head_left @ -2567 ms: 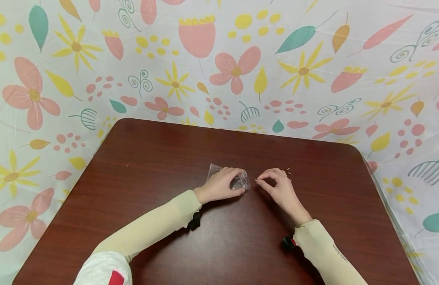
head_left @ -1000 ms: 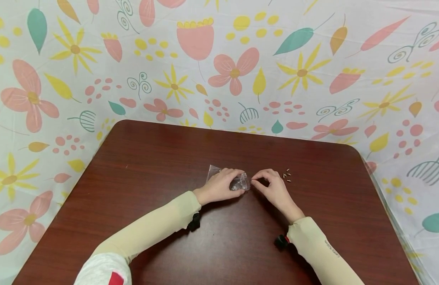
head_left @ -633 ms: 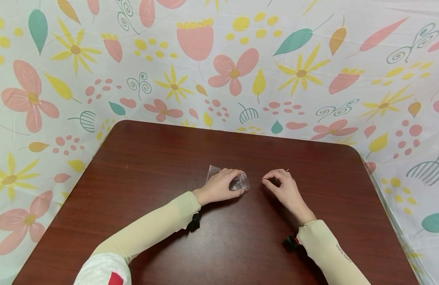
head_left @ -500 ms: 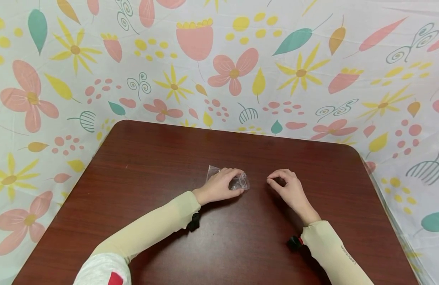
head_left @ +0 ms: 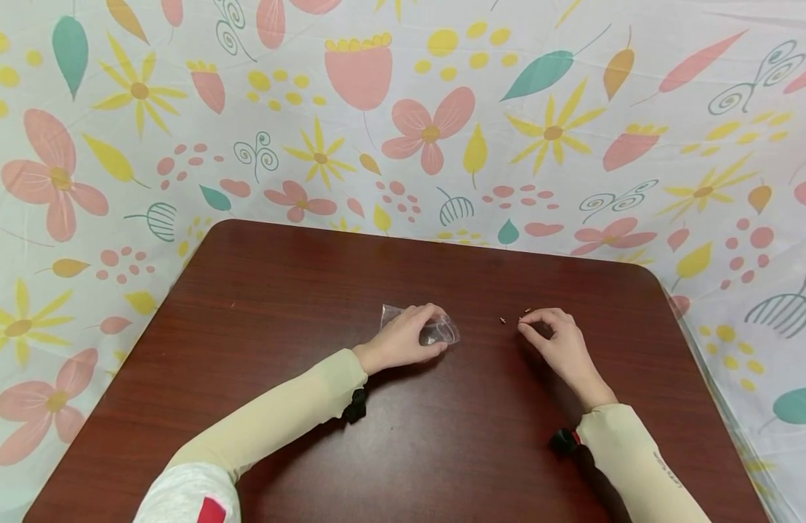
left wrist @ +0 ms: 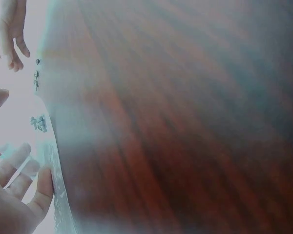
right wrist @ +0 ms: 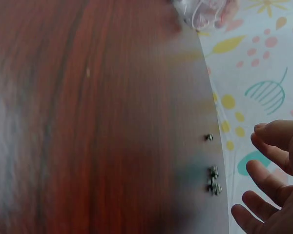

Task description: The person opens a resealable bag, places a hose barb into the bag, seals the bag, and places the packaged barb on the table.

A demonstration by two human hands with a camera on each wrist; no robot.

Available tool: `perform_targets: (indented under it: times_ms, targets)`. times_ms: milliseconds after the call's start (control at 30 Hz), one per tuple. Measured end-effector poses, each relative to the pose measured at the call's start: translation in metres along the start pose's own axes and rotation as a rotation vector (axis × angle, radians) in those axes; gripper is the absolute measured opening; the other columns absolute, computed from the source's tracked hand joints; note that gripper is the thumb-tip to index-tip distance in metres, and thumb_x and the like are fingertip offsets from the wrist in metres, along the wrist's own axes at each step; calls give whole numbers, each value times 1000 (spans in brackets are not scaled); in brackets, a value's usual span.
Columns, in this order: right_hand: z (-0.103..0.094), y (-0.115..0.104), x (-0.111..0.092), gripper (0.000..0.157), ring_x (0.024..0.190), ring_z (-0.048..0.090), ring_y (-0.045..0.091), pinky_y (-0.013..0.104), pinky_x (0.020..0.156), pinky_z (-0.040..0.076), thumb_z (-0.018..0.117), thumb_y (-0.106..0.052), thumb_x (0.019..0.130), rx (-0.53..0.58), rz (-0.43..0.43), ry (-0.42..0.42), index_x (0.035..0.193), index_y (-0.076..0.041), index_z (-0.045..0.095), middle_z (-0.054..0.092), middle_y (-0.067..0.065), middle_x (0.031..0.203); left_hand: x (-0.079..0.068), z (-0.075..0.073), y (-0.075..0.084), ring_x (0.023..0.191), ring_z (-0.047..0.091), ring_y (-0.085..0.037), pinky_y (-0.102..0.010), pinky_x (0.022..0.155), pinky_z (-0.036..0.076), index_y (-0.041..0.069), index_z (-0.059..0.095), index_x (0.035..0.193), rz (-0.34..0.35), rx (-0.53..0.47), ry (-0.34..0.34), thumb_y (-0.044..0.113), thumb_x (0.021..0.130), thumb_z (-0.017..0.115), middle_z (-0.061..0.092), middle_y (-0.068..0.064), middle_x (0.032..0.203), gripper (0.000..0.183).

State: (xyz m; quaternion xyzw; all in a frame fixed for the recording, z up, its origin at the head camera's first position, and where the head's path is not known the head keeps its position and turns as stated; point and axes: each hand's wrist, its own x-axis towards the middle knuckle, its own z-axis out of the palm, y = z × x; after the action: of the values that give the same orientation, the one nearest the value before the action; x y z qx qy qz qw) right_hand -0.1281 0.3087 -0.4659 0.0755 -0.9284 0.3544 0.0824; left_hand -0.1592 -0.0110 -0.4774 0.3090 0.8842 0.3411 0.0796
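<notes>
A clear plastic zip bag lies on the table, its mouth turned to the right. My left hand grips it, with fingers and thumb on either side of the mouth. Small metal pieces like screws show inside the bag in the left wrist view. More screw-like pieces lie loose on the table to the right, one piece a little apart from the others. My right hand hovers by these, thumb and index tips close together and nothing visible between them; the other fingers are loosely bent in the right wrist view.
The dark brown wooden table has rounded far corners. A white cloth printed with flowers and leaves hangs behind it and along the sides. Each wrist wears a black camera below the sleeve cuff.
My right hand was at the bag's mouth and has moved right to the loose pieces. One piece now lies further left than the group seen before. The left hand keeps its grip.
</notes>
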Motion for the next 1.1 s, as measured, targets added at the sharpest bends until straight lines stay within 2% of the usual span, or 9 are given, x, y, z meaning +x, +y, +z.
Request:
perform_targets:
  times_ms: [467, 800, 1100]
  targets:
    - [-11, 29, 3, 15, 109, 60, 45, 59, 89, 48, 74, -15, 98, -61, 16, -38, 108, -4, 76, 63, 29, 122, 0, 1, -2, 119, 59, -21, -37, 100, 50, 17, 54, 141, 9, -50, -6, 34, 96, 73, 66, -4, 131, 51]
    - [-16, 41, 7, 16, 116, 51, 47, 59, 94, 43, 74, -15, 97, -76, 58, -92, 109, -4, 76, 60, 29, 126, 1, 2, -6, 124, 59, -22, -38, 103, 49, 16, 55, 141, 13, -102, 5, 34, 96, 73, 66, -5, 132, 51]
    - [-16, 41, 9, 14, 120, 43, 49, 60, 95, 36, 76, -11, 95, -86, 44, -114, 107, -4, 78, 61, 28, 121, 1, 2, -8, 125, 59, -22, -38, 104, 49, 17, 54, 141, 9, -115, 10, 33, 96, 73, 66, -6, 133, 52]
